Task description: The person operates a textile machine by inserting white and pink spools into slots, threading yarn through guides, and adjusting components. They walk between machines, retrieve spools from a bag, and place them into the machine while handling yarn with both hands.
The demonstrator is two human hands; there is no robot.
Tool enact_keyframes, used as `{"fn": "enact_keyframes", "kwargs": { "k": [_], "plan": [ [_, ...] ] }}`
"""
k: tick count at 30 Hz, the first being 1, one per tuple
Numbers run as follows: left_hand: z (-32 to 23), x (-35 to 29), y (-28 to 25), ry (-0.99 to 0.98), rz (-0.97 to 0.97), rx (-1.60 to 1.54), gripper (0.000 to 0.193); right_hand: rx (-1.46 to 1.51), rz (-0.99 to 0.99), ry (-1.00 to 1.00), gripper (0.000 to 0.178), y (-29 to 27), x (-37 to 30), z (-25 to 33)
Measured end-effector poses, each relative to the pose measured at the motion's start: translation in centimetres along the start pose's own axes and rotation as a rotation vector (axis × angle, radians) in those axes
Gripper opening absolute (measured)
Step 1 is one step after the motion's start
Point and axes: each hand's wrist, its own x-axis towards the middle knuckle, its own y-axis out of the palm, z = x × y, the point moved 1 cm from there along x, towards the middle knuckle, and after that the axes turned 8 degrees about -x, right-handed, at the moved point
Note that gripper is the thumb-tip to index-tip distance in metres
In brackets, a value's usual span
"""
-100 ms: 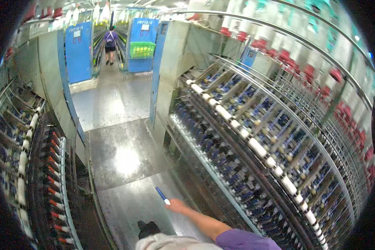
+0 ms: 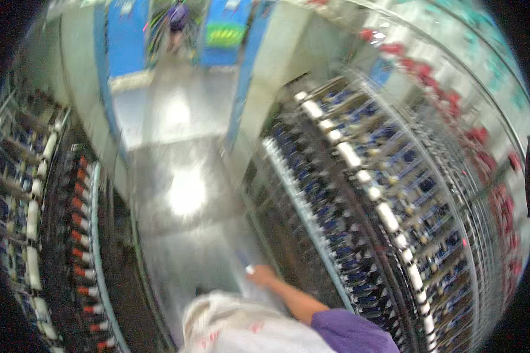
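Right-hand machine [image 2: 365, 194]: the long frame along the right side, with white rollers [image 2: 387, 216] in a slanting row and red-ended white packages above.
Left-hand machine [image 2: 59, 235]: the facing frame, bearing a row of orange-red pieces [image 2: 80, 237] beside a pale rail.
Aisle floor [image 2: 185, 247]: grey, shiny sheeting between the machines, with a bright reflection.
Pale cloth [image 2: 247, 326]: whitish, with red marks, at the lower edge.
Blue panels [image 2: 125, 41]: upright, one on either side of the far passage.
Purple sleeve [image 2: 353, 329]: covers the upper part of the person's right arm.
Distant co-worker [image 2: 176, 23]: a blurred figure in purple, standing between the panels.
Green basket [image 2: 225, 35]: against the right panel.
Right grip [image 2: 262, 276]: fingers closed around the stick, over the aisle.
Blue-and-white stick [image 2: 249, 268]: motion-blurred; white end at the fingers, blue length pointing up-left.
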Motion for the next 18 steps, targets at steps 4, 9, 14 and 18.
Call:
{"fn": "enact_keyframes", "kwargs": {
  "k": [4, 9, 14, 18],
  "plan": [
    [-21.5, 11.5, 4.0, 0.196, 0.158, -0.371, 0.01, -0.031, 0.023, 0.2, 0.05, 0.4, 0.8, -4.6],
    [-56.2, 19.3, 15.2, 0.771, 0.121, 0.126, 0.025, 0.151, 0.189, 0.578, 0.029, 0.2, 2.4, -10.3],
    [-73.3, 20.4, 21.2, 0.933, 0.319, -0.139, 0.035, 0.163, 0.282, 0.546, 0.033, -3.1, 17.5, -12.2],
    [-69.7, 24.8, 19.4, 0.452, 0.207, 0.105, 0.033, 0.231, 0.154, 0.463, 0.039, -18.1, 34.3, -5.2]
  ]
}}
